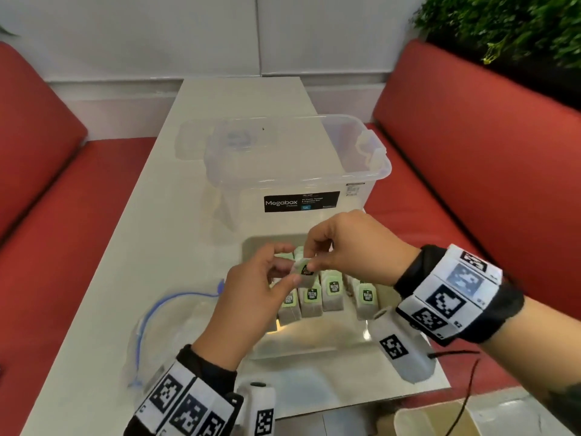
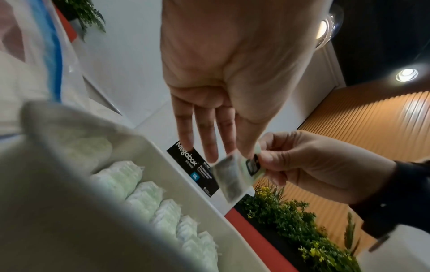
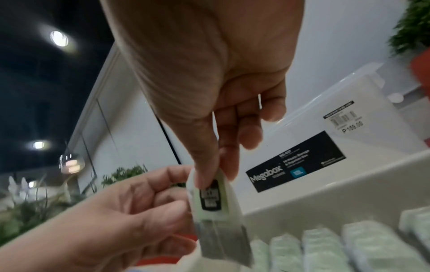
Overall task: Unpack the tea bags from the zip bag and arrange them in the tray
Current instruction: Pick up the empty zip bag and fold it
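Zip bag (image 1: 163,322) lying slack on the white table (image 1: 132,215), left of the tray (image 1: 314,347). Over the tray, left hand (image 1: 248,306) and right hand (image 1: 349,247) both pinching 1 tea bag (image 1: 304,272), tag end uppermost, long axis hanging steeply down toward the rows of tea bags (image 1: 330,294) standing inside. Beyond, clear Megabox storage box (image 1: 301,180).

Clear plastic storage box (image 1: 298,171) stands on white table (image 1: 176,215), far of centre. Black "Megabox" label (image 1: 301,201) on its near wall; small barcode price sticker (image 1: 354,188) beside that, toward the right. Red bench seats flank the table: left one (image 1: 47,190), right one (image 1: 471,146). Green leafy plants (image 1: 509,23) behind the right bench, top corner. Pale wall panels (image 1: 188,33) at the far end. Cardboard box corner (image 1: 430,420) at lower right, thin black cable (image 1: 465,394) trailing across it.
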Demonstrator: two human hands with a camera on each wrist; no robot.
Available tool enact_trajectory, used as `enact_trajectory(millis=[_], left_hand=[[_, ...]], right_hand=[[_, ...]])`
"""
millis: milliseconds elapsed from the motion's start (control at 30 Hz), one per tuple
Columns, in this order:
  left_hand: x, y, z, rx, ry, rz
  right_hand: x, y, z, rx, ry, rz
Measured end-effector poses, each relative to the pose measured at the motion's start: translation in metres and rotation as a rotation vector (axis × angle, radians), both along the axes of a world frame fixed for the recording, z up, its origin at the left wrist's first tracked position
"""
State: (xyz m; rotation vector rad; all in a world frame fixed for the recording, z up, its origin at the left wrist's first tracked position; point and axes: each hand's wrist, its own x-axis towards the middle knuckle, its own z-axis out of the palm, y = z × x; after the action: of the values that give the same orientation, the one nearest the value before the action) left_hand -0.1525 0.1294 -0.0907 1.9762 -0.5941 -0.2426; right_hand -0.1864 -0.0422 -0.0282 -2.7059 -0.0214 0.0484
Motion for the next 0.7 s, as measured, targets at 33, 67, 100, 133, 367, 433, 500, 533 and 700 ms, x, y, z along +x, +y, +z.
enact_trajectory(millis=[33,67,100,133,367,433,500,533,700], left_hand=[[-0.001,0.0,-0.005,0.014,-0.02,-0.003],[-0.003,0.002,-0.009,0.034,-0.047,-0.001],[-0.005,0.004,-0.014,0.06,-0.084,0.007],[-0.006,0.006,-0.018,0.086,-0.126,0.017],[-0.014,0.018,-0.053,0.281,-0.416,0.065],[-0.015,0.019,-0.059,0.301,-0.426,0.053],[-0.014,0.02,-0.062,0.305,-0.425,0.052],[-0.014,0.02,-0.063,0.305,-0.425,0.054],[-0.013,0.02,-0.064,0.288,-0.417,0.054]], right_hand=[[0.002,-0.005,0.0,-0.07,0.054,0.016],[0.005,-0.01,-0.001,-0.146,0.116,0.03],[0.008,-0.016,-0.005,-0.217,0.182,0.041],[0.011,-0.021,-0.011,-0.277,0.25,0.053],[0.034,-0.031,-0.052,-0.519,0.562,0.201],[0.04,-0.03,-0.06,-0.528,0.592,0.216],[0.046,-0.031,-0.066,-0.513,0.605,0.221],[0.049,-0.031,-0.068,-0.514,0.607,0.228],[0.058,-0.027,-0.072,-0.593,0.644,0.281]])
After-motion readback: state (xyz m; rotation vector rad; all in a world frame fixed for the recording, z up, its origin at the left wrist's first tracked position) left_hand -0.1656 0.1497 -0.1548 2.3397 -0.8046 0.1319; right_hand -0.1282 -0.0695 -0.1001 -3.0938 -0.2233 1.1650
